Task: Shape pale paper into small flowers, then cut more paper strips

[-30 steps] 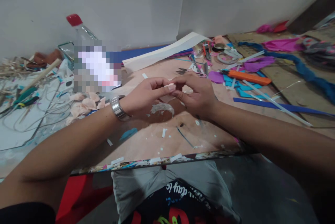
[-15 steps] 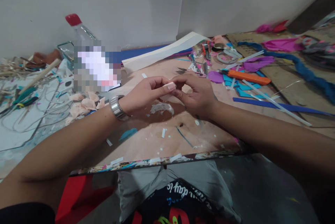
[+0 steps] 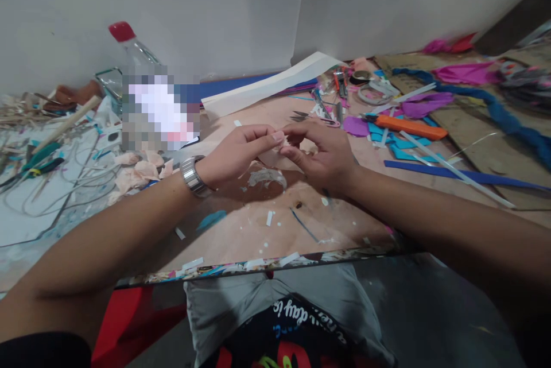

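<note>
Scissors (image 3: 327, 122) beyond left hand (image 3: 241, 152) and right hand (image 3: 331, 152), both pinching pale scrap (image 3: 284, 143), cutter (image 3: 408, 126) rightward

The table (image 3: 241, 233) supports brown cardboard (image 3: 473, 121) at right, pink-handled scissors (image 3: 330, 123), and a white scrap (image 3: 269, 218) nearer the front edge.

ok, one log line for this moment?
left hand: pinching small pale piece, identity unclear | right hand: pinching same piece | right side: orange-handled tool | left side: red-capped bottle
</note>
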Action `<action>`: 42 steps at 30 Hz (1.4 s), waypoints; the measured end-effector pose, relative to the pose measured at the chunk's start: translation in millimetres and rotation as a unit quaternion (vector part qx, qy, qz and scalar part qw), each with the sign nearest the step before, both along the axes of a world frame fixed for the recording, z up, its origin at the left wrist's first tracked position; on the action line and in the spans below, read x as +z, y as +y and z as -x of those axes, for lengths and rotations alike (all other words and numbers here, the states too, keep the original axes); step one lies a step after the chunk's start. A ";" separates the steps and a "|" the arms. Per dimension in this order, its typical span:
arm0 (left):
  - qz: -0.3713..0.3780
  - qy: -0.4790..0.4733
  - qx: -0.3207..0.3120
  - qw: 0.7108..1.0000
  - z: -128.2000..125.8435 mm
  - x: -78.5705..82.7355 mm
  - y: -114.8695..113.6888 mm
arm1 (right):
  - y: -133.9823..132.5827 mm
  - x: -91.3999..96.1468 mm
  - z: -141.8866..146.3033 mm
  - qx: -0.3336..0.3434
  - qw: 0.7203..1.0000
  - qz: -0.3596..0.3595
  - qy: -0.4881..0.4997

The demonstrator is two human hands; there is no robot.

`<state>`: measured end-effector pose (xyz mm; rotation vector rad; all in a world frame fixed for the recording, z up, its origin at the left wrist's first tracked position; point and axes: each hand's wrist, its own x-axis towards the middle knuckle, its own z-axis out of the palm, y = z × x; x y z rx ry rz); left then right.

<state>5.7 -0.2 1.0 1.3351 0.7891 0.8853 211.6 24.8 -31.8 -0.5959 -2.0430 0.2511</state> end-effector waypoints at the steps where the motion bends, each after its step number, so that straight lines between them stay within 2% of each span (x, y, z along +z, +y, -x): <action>1: -0.002 -0.001 -0.006 1.000 0.4 -0.2 0.0 | 0.0 -0.2 -0.1 0.000 1.000 0.000 0.000; 7: -0.029 0.035 -0.027 0.999 3.5 -0.6 1.4 | -2.5 1.2 0.3 -0.006 1.000 0.015 -0.003; 13: -0.084 0.071 0.005 0.994 3.3 1.3 1.2 | -4.4 3.0 2.2 -0.016 1.000 0.015 0.010; 25: -0.061 0.051 -0.002 0.997 1.7 2.2 -0.3 | -1.7 1.7 1.2 0.013 1.000 0.005 -0.004; 30: -0.093 0.089 -0.001 0.992 3.1 0.6 0.4 | -3.3 2.8 1.7 -0.004 1.000 0.019 -0.005; 37: -0.099 0.073 0.010 0.992 2.3 0.5 1.9 | -2.2 0.8 2.0 0.002 0.999 0.035 0.001; 42: -0.066 0.045 0.011 0.997 0.2 2.0 -0.5 | -0.3 0.5 1.7 0.019 1.000 0.017 -0.012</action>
